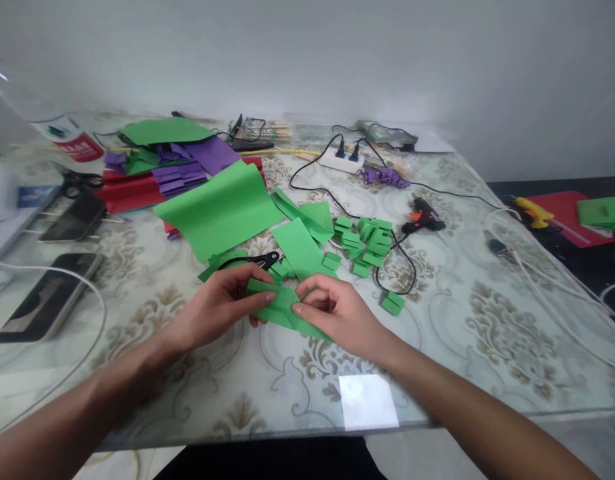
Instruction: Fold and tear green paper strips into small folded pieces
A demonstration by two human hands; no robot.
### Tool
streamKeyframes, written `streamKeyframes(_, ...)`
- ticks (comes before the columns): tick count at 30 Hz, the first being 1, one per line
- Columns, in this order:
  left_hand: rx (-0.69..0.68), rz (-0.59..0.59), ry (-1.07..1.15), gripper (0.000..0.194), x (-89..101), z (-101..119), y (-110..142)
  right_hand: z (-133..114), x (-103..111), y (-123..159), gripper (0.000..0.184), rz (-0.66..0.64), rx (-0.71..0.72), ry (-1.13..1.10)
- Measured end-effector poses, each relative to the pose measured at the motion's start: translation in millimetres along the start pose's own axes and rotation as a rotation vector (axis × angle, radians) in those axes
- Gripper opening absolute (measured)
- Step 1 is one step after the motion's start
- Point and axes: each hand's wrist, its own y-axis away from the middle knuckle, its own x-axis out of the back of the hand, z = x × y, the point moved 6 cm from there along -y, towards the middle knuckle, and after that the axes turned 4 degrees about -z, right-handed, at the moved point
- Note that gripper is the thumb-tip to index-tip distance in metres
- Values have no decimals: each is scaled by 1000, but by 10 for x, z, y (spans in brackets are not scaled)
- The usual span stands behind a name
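Observation:
Between both hands is a strip of green paper (280, 308), creased and held just above the patterned table. My left hand (240, 297) pinches its left end between thumb and fingers. On the right part of the strip, my right hand (335, 310) grips with thumb and curled fingers. Just beyond my left hand lie black-handled scissors (257, 259), partly covered by it. Cut green paper pieces (300, 247) rest behind the strip. A pile of small folded green pieces (365, 240) sits to the right, and one folded piece (393, 303) lies nearer my right hand.
A large green sheet (222, 210) lies before purple (215, 157) and red paper (130, 191). Two phones (50, 297) and a bottle (62, 127) stand or lie at left. A glue gun (423, 217), looping cables and a power strip (341, 160) occupy the right and back.

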Motion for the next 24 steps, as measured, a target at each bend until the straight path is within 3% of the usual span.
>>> streamKeyframes(6, -70, -2, 107, 10, 0, 79, 11, -64, 18, 6, 18, -2, 41, 3)
streamKeyframes(15, -78, -24, 195, 13, 41, 108, 23, -89, 39, -4, 14, -52, 12, -139)
streamKeyframes(24, -116, -53, 137, 19, 47, 88, 20, 114, -71, -5, 45, -217, -302, -424)
